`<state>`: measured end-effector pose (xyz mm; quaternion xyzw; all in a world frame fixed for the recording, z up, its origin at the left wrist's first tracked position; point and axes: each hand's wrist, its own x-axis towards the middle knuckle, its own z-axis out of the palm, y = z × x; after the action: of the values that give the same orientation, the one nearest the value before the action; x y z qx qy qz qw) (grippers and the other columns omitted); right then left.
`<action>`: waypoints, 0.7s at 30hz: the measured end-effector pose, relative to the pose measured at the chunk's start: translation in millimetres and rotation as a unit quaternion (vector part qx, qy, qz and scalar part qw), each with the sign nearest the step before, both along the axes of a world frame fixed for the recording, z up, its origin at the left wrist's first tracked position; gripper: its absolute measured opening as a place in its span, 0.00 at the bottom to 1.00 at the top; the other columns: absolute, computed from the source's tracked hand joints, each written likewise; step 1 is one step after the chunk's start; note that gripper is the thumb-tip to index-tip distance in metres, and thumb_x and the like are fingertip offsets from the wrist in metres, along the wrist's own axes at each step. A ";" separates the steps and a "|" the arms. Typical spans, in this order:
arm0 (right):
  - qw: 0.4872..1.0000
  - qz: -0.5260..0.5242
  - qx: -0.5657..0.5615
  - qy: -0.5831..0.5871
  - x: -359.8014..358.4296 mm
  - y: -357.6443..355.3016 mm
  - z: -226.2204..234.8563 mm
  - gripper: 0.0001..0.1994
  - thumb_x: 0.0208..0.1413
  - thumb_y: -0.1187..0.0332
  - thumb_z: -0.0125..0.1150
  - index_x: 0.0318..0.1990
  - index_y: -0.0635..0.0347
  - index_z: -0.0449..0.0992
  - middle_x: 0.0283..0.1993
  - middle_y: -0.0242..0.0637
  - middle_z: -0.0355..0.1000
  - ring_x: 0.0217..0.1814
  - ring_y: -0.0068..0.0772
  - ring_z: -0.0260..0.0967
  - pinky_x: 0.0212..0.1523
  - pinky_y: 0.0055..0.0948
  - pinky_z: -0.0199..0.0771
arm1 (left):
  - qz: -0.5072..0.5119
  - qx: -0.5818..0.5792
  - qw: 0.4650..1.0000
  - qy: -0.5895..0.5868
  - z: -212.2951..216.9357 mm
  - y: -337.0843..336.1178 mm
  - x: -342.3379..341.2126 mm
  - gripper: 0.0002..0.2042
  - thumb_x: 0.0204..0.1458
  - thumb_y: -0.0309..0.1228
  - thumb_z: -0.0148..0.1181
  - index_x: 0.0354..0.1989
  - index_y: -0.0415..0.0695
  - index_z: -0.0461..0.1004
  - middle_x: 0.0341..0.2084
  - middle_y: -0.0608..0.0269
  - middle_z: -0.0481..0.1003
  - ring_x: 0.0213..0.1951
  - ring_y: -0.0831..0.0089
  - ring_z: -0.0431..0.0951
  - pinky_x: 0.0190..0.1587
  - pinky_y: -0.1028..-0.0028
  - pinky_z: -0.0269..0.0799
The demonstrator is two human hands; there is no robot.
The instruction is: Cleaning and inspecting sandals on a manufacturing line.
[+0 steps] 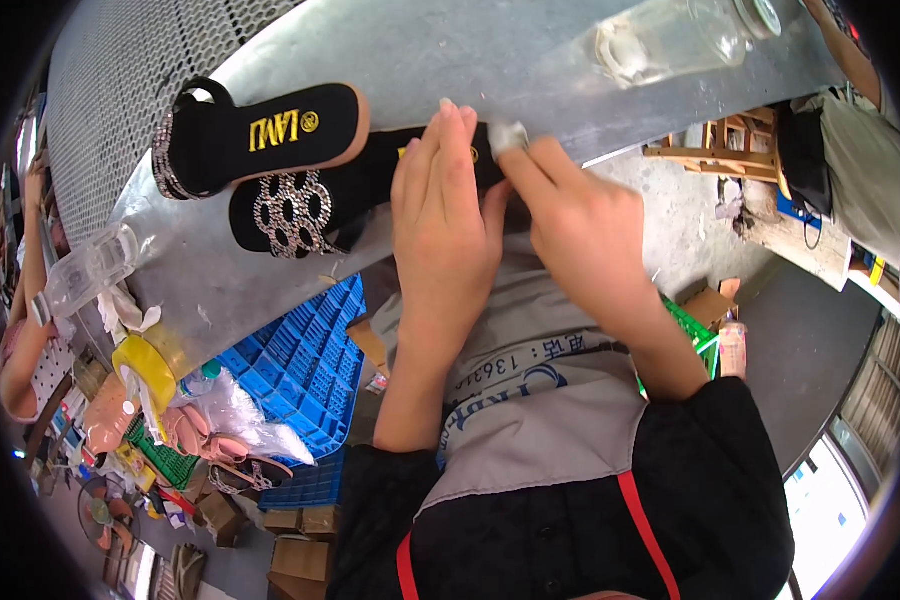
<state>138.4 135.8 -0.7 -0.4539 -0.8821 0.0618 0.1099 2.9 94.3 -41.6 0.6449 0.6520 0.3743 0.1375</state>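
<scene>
A black sandal (365,170) with a jewelled strap lies across the metal table at its near edge. My left hand (443,205) rests flat over its insole, fingers stretched out and covering part of the gold print. Pinched in my right hand (585,215) is a small white wad (510,138), perhaps cloth, pressed at the sandal's right end; it is slightly blurred. The matching black sandal (295,135) lies just beyond to the left, overlapping the first one, its gold-printed insole facing up.
A clear jar (670,45) lies at the back right of the metal table (410,60). Another clear container (90,268) and a yellow tape roll (145,365) are at the left. Below stands a blue crate (300,360). Other people work at both sides.
</scene>
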 end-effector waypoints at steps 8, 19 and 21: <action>1.000 -0.023 -0.011 -0.007 14.9 -6.2 -2.1 0.13 0.46 0.75 0.61 0.42 0.53 0.76 0.33 0.28 0.67 0.27 0.27 0.74 0.23 0.29 0.72 | -0.018 -0.001 1.000 -0.008 5.1 3.5 -0.5 0.36 0.53 0.20 0.65 0.71 0.31 0.58 0.61 0.51 0.74 0.59 0.46 0.72 0.65 0.56 0.65; 0.989 -0.006 -0.036 0.143 25.6 -11.0 -19.9 0.19 0.45 0.83 0.59 0.47 0.57 0.78 0.39 0.35 0.74 0.31 0.41 0.76 0.27 0.36 0.75 | -0.064 -0.001 0.992 0.111 77.3 -12.7 -51.2 0.26 0.46 0.17 0.59 0.59 0.42 0.77 0.65 0.51 0.71 0.68 0.48 0.68 0.68 0.51 0.64; 0.989 -0.022 -0.063 0.129 30.1 -9.3 -19.7 0.18 0.48 0.84 0.58 0.48 0.59 0.78 0.41 0.37 0.75 0.33 0.45 0.76 0.29 0.38 0.75 | -0.026 -0.006 0.973 0.231 83.7 -8.0 -80.9 0.30 0.44 0.15 0.54 0.59 0.47 0.78 0.65 0.55 0.71 0.70 0.49 0.65 0.68 0.47 0.61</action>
<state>168.5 126.5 -20.3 -0.4676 -0.8445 0.1731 0.1954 -78.0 86.3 42.1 0.7299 0.6514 0.2073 -0.0032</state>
